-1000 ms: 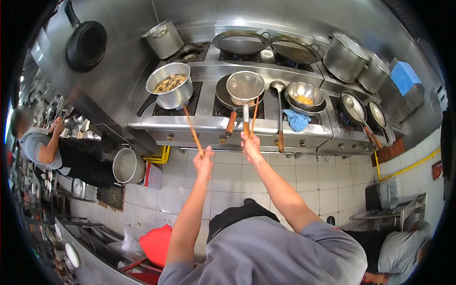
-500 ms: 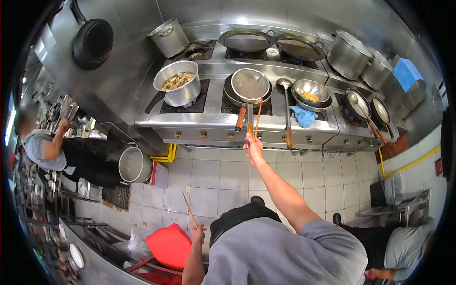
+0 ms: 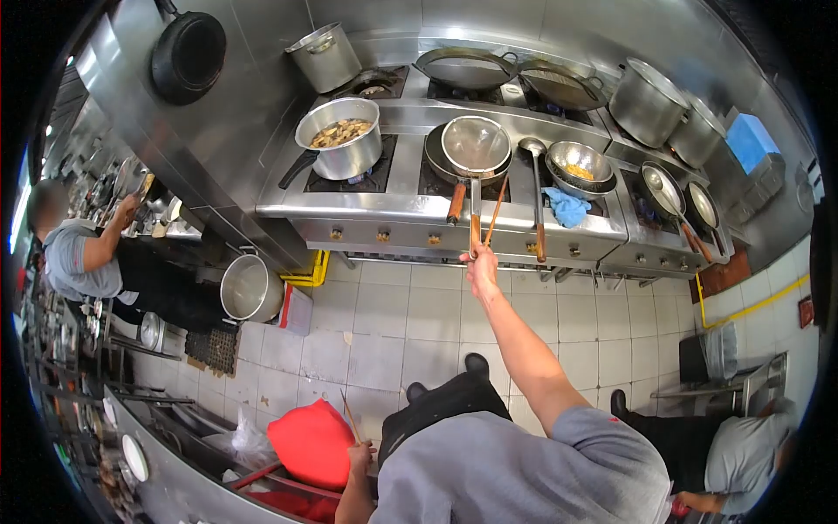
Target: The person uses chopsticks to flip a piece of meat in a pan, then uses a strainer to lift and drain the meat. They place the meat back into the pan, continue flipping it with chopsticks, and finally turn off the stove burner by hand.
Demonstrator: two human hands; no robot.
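In the head view my right hand (image 3: 482, 269) is closed around the wooden handle of a round mesh strainer (image 3: 476, 144). A thin wooden chopstick (image 3: 497, 210) sticks up from the same hand. The strainer lies over a frying pan (image 3: 438, 154) on a burner, and the pan's wooden handle (image 3: 456, 203) points toward me at its left. Low by my waist, my left hand (image 3: 360, 455) grips another thin chopstick (image 3: 350, 414), tip upward. Right of the strainer rests a ladle (image 3: 535, 192) with a wooden handle.
A pot of chopped food (image 3: 371, 150) stands left on the stove (image 3: 393, 203). To the right are a perforated bowl (image 3: 595, 155) and a blue cloth (image 3: 567, 208). A red bag-like object (image 3: 310, 444) sits behind my left hand. One person (image 3: 83, 262) works at left, another (image 3: 742, 454) at right.
My left hand has dropped lower and closer to my body with its chopstick. My right hand stays on the strainer handle. The view has shifted slightly.
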